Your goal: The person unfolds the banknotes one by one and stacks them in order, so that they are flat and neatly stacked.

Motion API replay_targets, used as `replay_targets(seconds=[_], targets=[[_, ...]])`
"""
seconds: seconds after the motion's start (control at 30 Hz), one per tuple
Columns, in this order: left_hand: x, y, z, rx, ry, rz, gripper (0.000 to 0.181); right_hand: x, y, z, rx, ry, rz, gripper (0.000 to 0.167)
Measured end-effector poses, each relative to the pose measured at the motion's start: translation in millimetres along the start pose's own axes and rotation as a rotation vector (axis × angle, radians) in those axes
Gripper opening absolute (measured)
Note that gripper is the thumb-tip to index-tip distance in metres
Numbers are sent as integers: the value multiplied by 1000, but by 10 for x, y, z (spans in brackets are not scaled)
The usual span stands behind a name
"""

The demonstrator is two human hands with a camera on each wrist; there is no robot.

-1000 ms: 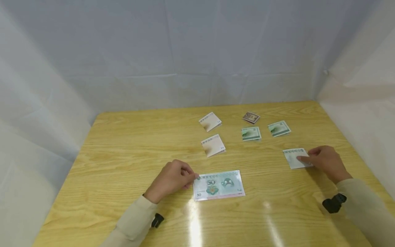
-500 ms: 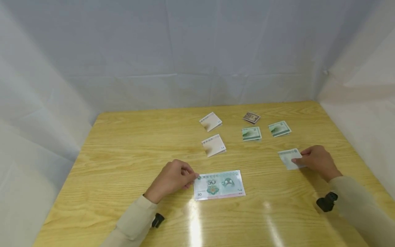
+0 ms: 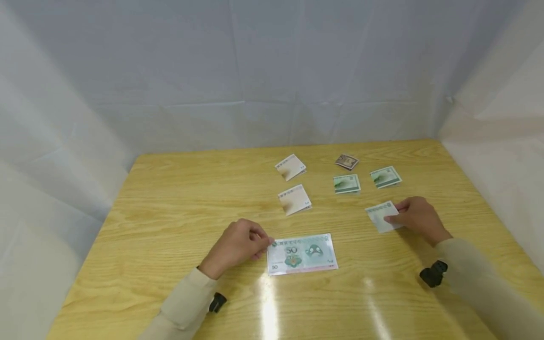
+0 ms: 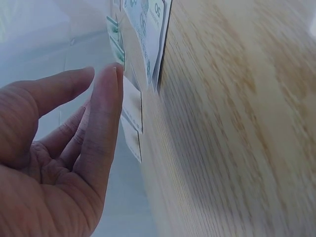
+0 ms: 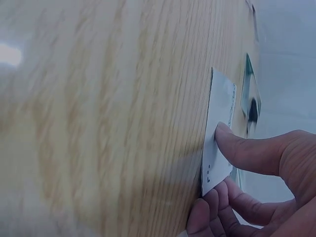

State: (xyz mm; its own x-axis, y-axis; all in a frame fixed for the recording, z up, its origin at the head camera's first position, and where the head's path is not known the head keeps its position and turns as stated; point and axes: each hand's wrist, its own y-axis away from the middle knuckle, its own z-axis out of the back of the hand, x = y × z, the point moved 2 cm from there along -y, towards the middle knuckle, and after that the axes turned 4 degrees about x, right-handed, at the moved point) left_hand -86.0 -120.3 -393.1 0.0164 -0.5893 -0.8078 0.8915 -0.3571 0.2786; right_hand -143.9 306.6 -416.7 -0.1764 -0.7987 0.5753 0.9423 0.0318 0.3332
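Note:
My right hand pinches a small folded pale-green banknote between thumb and fingers. In the right wrist view the thumb lies over the note's pale face, with curled fingers at its lower end. My left hand is beside the upper left corner of a flat green 50 banknote. Its fingers are loosely bent, and the left wrist view shows a gap between them with nothing held. Whether a fingertip touches the 50 note is unclear. A pinkish edge, seemingly of another note, shows beneath it.
Two folded pale beige notes lie beyond the 50 note. Two folded green notes and a small folded brown note lie farther right. White sheeting surrounds the wooden table at the back and sides.
My right hand has moved left across the table with the folded banknote, closer to the 50 note. The left hand and the other notes have stayed in place.

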Motion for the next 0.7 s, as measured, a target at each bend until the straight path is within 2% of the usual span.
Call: replay_targets(seconds=[0.43,0.7], targets=[[-28,-12,-11,-11,-13,1,17,218,-69,-148,26,-7,33,54],[-41,-12,9,-15,-38,-10,16,356,-45,-234,40,-84,47,44]])
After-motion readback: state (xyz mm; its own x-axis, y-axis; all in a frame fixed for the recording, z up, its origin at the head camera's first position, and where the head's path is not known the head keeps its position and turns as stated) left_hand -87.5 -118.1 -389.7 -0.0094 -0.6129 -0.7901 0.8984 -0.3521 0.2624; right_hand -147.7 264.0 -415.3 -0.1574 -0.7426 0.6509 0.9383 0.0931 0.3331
